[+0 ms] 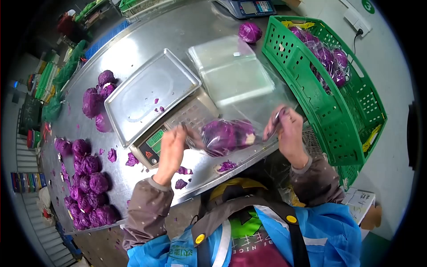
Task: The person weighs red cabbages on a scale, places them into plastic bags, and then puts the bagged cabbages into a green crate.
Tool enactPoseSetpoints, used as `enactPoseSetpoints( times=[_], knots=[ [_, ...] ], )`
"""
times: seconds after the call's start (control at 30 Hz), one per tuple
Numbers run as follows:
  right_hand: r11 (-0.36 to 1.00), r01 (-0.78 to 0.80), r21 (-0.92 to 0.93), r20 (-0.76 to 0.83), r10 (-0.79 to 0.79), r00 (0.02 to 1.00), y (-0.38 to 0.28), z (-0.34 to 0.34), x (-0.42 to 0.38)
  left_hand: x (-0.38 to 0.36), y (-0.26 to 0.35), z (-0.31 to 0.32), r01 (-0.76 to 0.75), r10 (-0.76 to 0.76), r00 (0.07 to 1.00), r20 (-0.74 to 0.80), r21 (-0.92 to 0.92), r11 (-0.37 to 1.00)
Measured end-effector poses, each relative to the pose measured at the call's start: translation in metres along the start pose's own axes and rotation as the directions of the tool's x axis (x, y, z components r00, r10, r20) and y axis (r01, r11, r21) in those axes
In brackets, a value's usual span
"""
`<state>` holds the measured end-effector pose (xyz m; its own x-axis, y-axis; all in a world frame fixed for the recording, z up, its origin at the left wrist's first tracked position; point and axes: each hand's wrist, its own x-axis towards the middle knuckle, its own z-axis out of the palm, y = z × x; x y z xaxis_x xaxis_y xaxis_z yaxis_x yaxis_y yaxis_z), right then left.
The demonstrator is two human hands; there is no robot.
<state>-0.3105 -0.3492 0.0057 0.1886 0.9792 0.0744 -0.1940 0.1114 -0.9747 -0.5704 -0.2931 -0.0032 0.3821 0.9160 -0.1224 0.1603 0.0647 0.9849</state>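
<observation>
Between my hands hangs a clear plastic bag with purple cabbage [222, 136] inside, close to the metal table's near edge. My left hand [172, 147] is closed on the bag's left end, beside the scale's green display. On the other side, my right hand [287, 130] grips the bag's twisted right end with bent fingers. The scale [153, 144] has a metal tray [151, 95] on top, holding only small purple leaf scraps. Behind the bagged cabbage lies a stack of flat clear bags [235, 75].
A green crate [311, 84] with bagged cabbages stands at the right. Loose cabbages [89, 182] are piled at the left, with more [92, 103] beside the tray. One cabbage [250, 32] and a second scale [249, 8] are at the back. Leaf scraps lie near the front edge.
</observation>
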Motion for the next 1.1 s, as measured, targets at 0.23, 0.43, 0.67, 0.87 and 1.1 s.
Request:
enactPoseSetpoints(
  times=[0.23, 0.43, 0.67, 0.87, 1.1],
  knots=[
    [0.947, -0.314, -0.075, -0.105, 0.305, 0.946, 0.07, -0.002, -0.049, -0.05, -0.109, 0.022, 0.537, -0.538, 0.838, 0.086, -0.299, 0.789],
    [0.803, -0.133, -0.581, -0.081, 0.106, 0.991, 0.077, 0.007, -0.007, -0.054, -0.137, 0.021, 0.637, -0.681, 0.727, 0.091, -0.459, 0.619],
    [0.555, -0.171, -0.814, -0.093, 0.166, 0.982, 0.102, -0.006, -0.001, -0.043, -0.151, 0.026, 0.734, -0.728, 0.662, 0.177, -0.347, 0.584],
    [0.312, 0.171, -0.934, 0.176, -0.013, 0.984, 0.096, 0.001, 0.004, -0.052, -0.115, 0.03, 0.145, -0.039, 0.961, -0.275, 0.376, 0.915],
    [0.882, -0.01, -0.471, 0.323, 0.183, 0.929, 0.146, -0.02, 0.024, -0.047, -0.119, 0.055, 0.119, -0.118, 0.988, 0.099, -0.006, 0.993]
  ],
)
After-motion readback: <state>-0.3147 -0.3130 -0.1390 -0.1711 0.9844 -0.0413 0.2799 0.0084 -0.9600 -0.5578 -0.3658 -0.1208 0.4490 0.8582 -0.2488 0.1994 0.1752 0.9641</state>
